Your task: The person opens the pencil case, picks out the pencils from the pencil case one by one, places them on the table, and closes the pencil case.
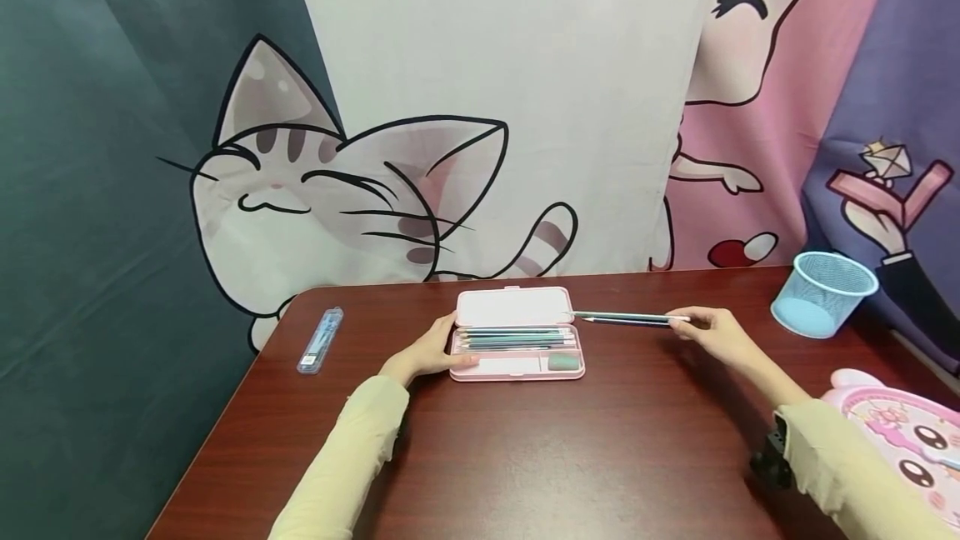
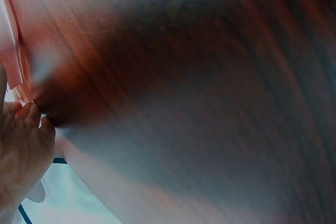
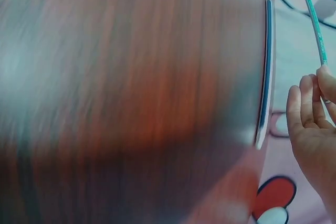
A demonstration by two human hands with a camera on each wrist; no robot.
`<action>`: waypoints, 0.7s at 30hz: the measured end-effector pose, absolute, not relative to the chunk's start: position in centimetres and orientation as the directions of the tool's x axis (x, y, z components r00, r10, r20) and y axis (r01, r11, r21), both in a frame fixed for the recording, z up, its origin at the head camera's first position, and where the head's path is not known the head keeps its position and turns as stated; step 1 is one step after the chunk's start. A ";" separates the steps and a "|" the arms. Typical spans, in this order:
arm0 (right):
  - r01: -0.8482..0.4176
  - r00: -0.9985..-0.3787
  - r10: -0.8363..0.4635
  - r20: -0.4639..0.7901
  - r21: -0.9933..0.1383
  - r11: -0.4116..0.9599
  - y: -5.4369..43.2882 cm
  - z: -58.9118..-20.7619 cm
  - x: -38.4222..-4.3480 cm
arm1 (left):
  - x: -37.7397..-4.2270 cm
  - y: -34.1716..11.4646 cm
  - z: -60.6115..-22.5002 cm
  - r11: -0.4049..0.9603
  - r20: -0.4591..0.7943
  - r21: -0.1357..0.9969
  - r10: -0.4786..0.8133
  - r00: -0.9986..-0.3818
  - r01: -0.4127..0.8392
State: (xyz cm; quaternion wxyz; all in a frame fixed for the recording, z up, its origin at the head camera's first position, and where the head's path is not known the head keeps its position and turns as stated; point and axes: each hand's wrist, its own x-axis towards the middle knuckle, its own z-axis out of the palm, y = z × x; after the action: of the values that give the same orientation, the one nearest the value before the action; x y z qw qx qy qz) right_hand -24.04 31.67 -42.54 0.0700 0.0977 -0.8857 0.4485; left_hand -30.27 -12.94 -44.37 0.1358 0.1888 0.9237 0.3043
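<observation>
teal pencil [image 1: 622, 314], pinched by the right hand [image 1: 712, 333], points left toward the pink case [image 1: 517, 377] the left hand [image 1: 427, 350] grips.

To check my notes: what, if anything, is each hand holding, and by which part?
The right hand pinches a green pencil near the end farther from the pencil case; the left hand grips that case at its left side.
</observation>
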 end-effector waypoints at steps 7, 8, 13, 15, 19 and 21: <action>-0.218 -0.973 -0.078 0.215 -0.768 0.602 34.4 -43.7 -23.4 | -30.1 -12.9 -44.0 0.746 -0.136 0.609 0.433 -0.891 0.269; -0.217 -0.973 -0.077 0.217 -0.757 0.616 34.7 -43.9 -23.4 | -30.1 -12.9 -44.0 0.748 -0.133 0.605 0.432 -0.892 0.272; -0.188 -0.977 -0.052 0.209 -0.711 0.678 35.2 -44.4 -23.6 | -30.0 -12.8 -43.9 0.748 -0.131 0.606 0.430 -0.893 0.271; -0.176 -0.979 -0.049 0.199 -0.696 0.696 35.2 -44.5 -23.7 | -30.0 -12.8 -43.9 0.746 -0.137 0.612 0.428 -0.893 0.264; -0.156 -0.983 -0.053 0.174 -0.652 0.742 34.7 -44.5 -24.1 | -30.0 -12.8 -43.8 0.753 -0.150 0.606 0.423 -0.893 0.255; -0.153 -0.983 -0.058 0.173 -0.609 0.778 34.4 -44.5 -24.4 | -30.0 -12.9 -43.9 0.758 -0.153 0.600 0.424 -0.892 0.257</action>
State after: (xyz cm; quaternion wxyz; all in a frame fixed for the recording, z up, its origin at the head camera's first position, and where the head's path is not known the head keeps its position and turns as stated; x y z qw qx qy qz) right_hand -24.40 34.42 -44.45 0.0725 0.0562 -0.9400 0.3285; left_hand -30.00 -12.87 -43.87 0.1414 0.1837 0.9267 0.2957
